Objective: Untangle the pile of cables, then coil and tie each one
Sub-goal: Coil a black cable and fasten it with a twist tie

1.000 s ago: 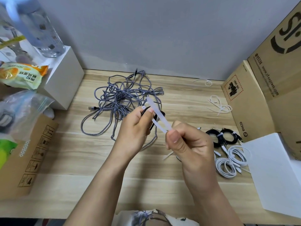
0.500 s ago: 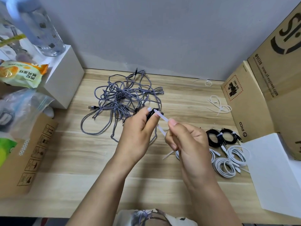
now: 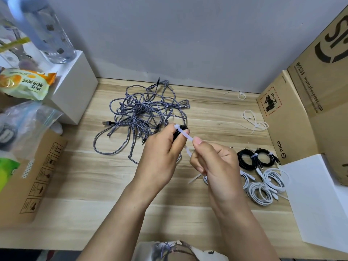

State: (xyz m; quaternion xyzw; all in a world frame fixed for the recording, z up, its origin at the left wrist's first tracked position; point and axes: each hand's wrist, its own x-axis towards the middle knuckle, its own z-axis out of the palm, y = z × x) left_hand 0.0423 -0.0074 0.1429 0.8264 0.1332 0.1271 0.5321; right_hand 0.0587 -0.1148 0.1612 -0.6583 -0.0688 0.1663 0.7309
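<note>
A tangled pile of grey braided cables [image 3: 143, 113] lies on the wooden table [image 3: 94, 194] near the back wall. Just in front of the pile, my left hand [image 3: 162, 155] grips a small coiled black cable [image 3: 181, 129], mostly hidden by its fingers. A white zip tie [image 3: 185, 136] wraps that coil, and my right hand [image 3: 214, 164] pinches the tie's tail and holds it taut. Two tied black coils [image 3: 256, 159] and several tied white coils [image 3: 263, 185] lie at the right.
Loose white zip ties [image 3: 254, 121] lie by the cardboard boxes [image 3: 301, 110] on the right, with white paper [image 3: 320, 200] in front. At the left stand a white box [image 3: 75, 95], a bottle [image 3: 47, 31], bags and a carton [image 3: 28, 181].
My right hand has pulled the zip tie's tail down and toward me, so the tie has drawn tight round the black coil. My left hand has kept hold of the coil.
</note>
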